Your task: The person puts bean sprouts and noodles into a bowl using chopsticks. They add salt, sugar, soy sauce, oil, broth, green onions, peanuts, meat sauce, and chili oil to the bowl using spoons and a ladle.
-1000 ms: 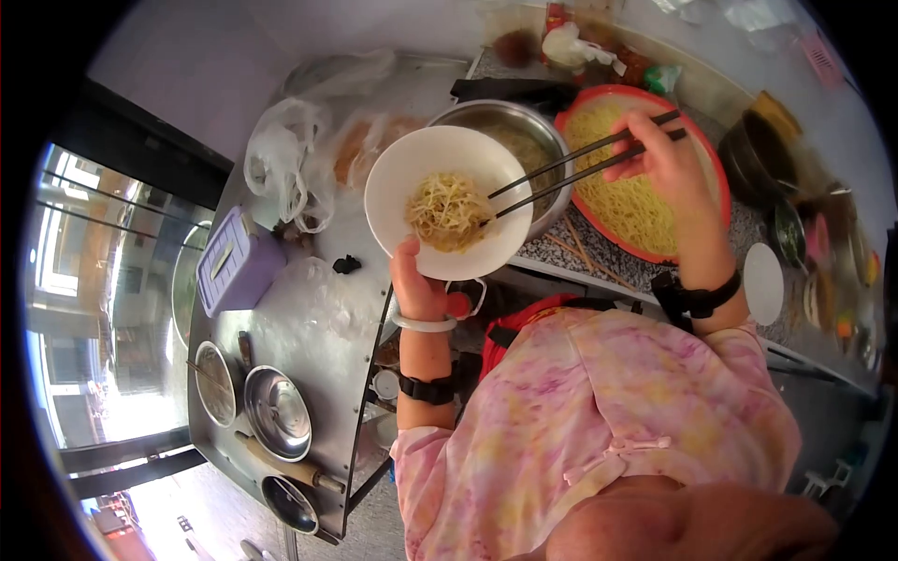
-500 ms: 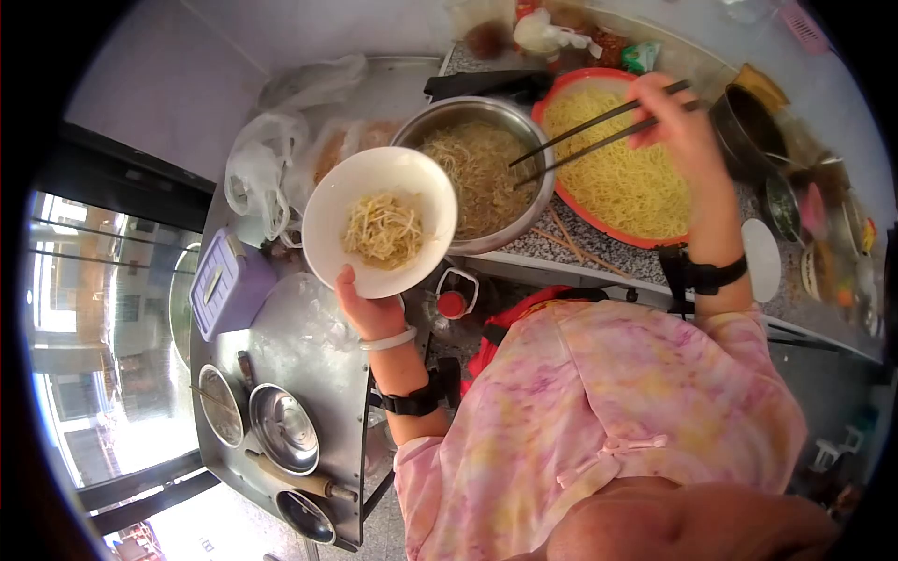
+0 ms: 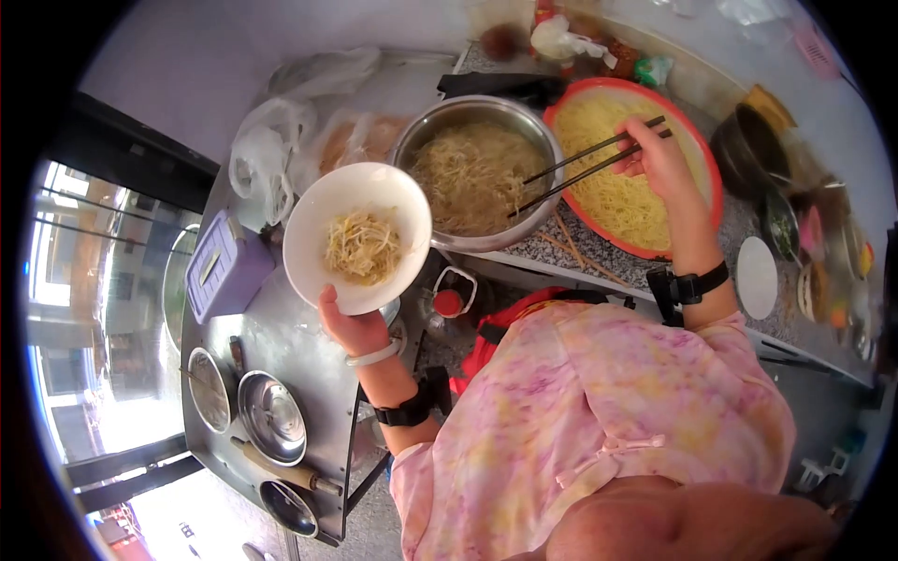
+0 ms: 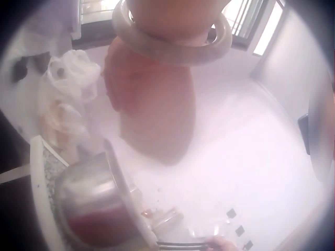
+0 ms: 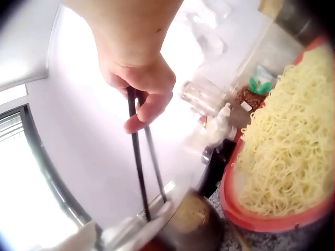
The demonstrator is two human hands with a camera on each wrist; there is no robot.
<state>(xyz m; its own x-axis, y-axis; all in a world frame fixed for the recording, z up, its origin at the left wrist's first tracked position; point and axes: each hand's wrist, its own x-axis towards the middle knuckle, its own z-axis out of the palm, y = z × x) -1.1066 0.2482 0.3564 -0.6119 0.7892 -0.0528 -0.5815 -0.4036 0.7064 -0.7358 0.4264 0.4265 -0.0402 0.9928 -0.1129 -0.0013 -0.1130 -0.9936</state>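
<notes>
My left hand (image 3: 355, 324) grips a white bowl (image 3: 304, 210) by its near rim, thumb over the edge. Pale bean sprouts (image 3: 363, 248) lie in the bowl, which tilts and stands left of a steel pot (image 3: 472, 245). More sprouts (image 3: 472, 178) in cloudy liquid fill that pot. Between the fingers of my right hand (image 3: 650, 161) is a pair of black chopsticks (image 3: 580, 179), tips over the pot's right side and slightly apart. The right wrist view shows the same hand (image 5: 141, 83) pinching them. In the left wrist view, the back of the hand (image 4: 152, 110) hides its hold.
A red-rimmed basin (image 3: 716, 178) of yellow noodles (image 3: 627, 201) stands right of the pot. Plastic bags (image 3: 271, 154), a purple box (image 3: 229, 266), metal bowls (image 3: 271, 418) and a rolling pin (image 3: 281, 467) occupy the left table. A red-capped bottle (image 3: 447, 302) stands below the pot.
The chopsticks have left the sprouts in the bowl and moved over to the pot. My left hand has carried the bowl leftward from in front of the pot, uncovering the pot's contents.
</notes>
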